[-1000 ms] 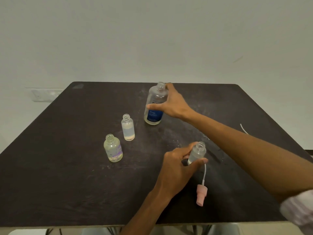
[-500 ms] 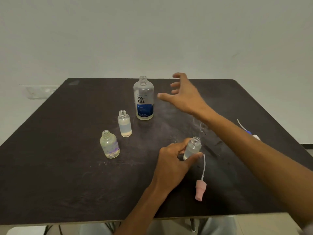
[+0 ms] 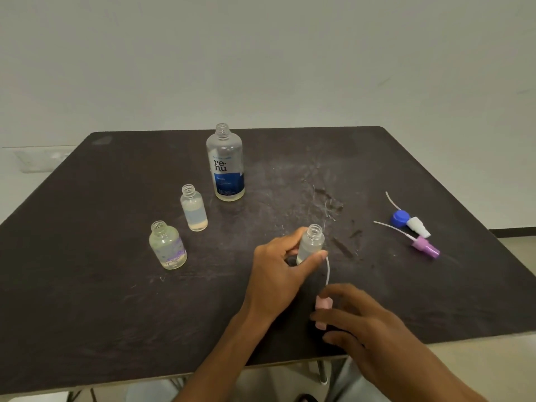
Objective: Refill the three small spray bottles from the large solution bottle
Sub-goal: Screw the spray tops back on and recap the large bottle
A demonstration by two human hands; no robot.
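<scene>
The large solution bottle (image 3: 225,166) stands uncapped at the back middle of the dark table (image 3: 87,300), with little liquid at its bottom. Two uncapped small spray bottles stand to its left: a slim one (image 3: 193,208) and a rounder one with a purple print (image 3: 167,246). My left hand (image 3: 278,271) grips the third small bottle (image 3: 311,243), upright on the table. My right hand (image 3: 356,323) lies with spread fingers over the pink spray head (image 3: 322,303), whose white tube (image 3: 328,269) points toward that bottle. I cannot tell whether the fingers pinch it.
At the right side of the table lie a blue cap (image 3: 399,218), a white spray head (image 3: 418,227) and a purple spray head (image 3: 425,247), the two spray heads with thin white tubes. The table's front edge runs just under my forearms.
My right hand let go of the large bottle, left it standing, and swung back down to the pink spray head. My left hand kept its hold on the small bottle.
</scene>
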